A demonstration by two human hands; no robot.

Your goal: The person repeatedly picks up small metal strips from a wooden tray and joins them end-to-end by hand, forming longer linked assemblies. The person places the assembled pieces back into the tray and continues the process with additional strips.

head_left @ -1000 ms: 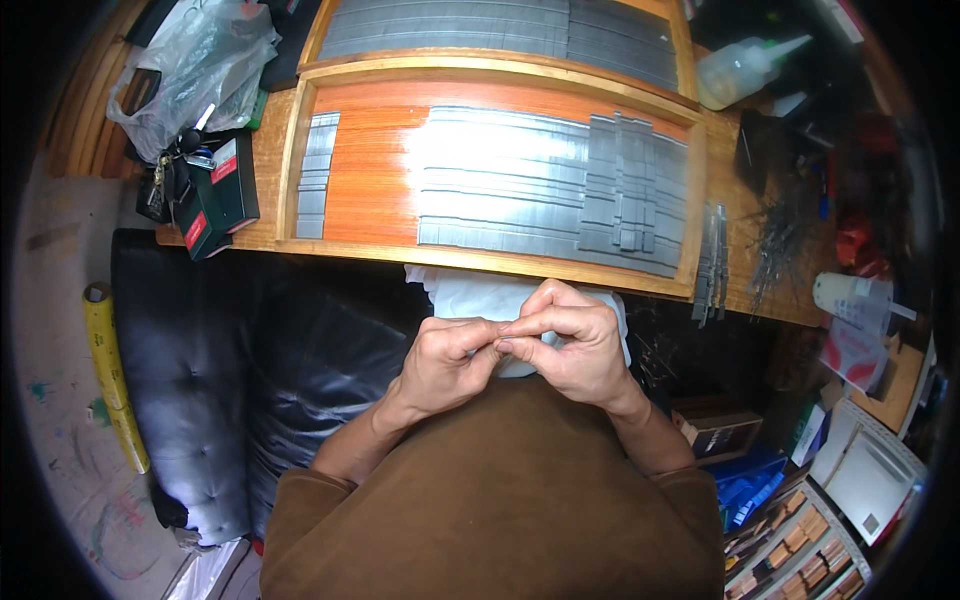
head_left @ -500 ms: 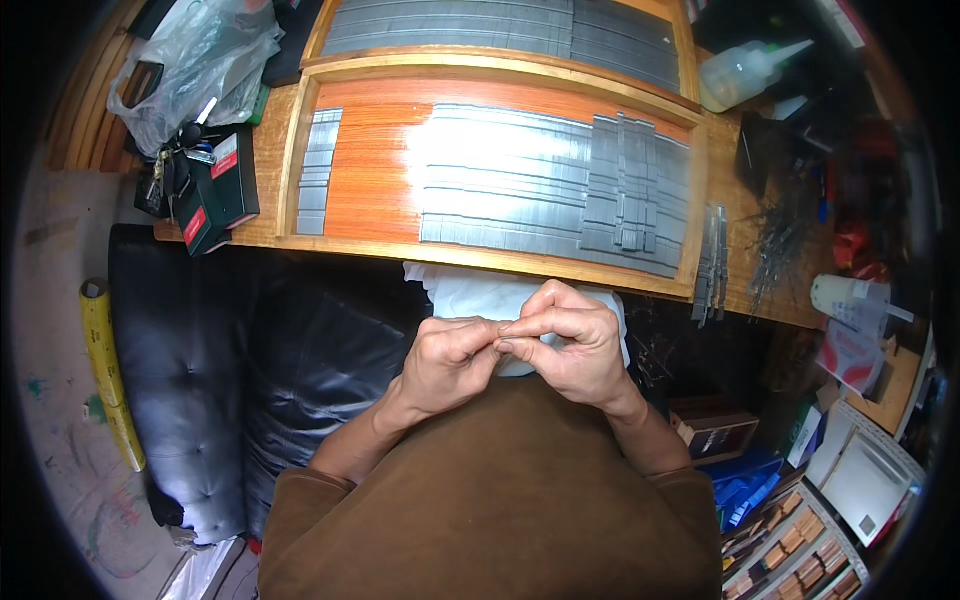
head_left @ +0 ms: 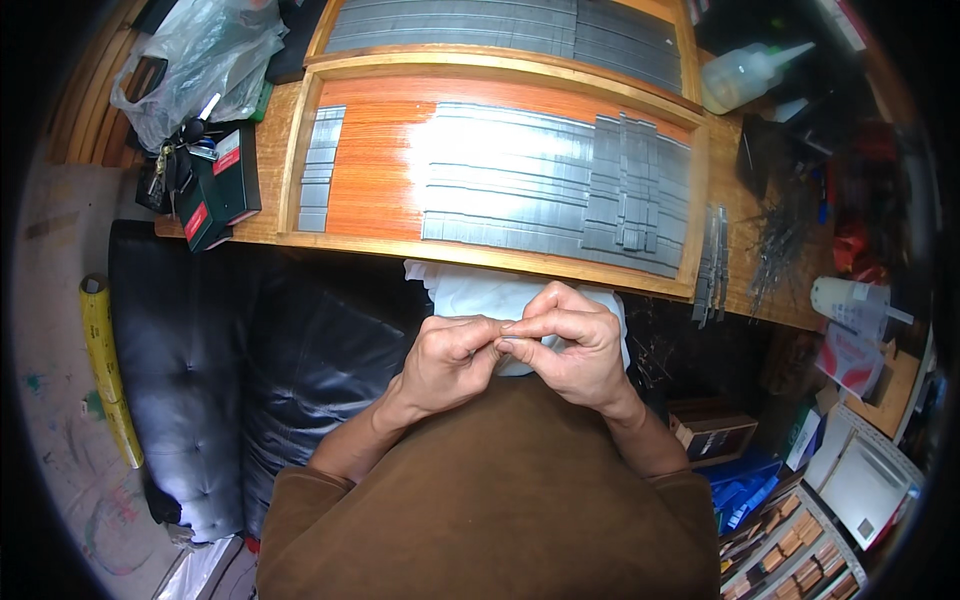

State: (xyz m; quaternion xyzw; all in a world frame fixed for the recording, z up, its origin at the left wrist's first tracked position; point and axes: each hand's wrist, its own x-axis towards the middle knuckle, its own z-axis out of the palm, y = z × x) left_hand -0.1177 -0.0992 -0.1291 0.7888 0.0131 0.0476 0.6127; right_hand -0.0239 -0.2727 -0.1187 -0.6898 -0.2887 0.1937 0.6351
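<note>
My left hand (head_left: 452,362) and my right hand (head_left: 577,346) meet in front of my chest, fingertips pinched together. Whatever sits between them is too small or too hidden to make out. Both hands are over a white cloth (head_left: 470,290) that lies below the bench edge. Just beyond them is a wooden-framed tray (head_left: 375,150) with an orange-red base. Thin grey strips (head_left: 510,205) lie in rows across its middle and right, some stacked crosswise, and a short column of grey strips (head_left: 318,185) lies at its left end.
A second framed tray of grey strips (head_left: 450,25) stands behind. Loose grey strips (head_left: 712,265) overhang the bench at right, near a squeeze bottle (head_left: 735,80) and a lidded cup (head_left: 850,300). Dark boxes (head_left: 215,190) and a plastic bag (head_left: 205,65) sit left. A black padded seat (head_left: 190,370) is below.
Both hands keep the same pinched pose in the same place. The view has shifted very slightly; nothing is picked up or let go.
</note>
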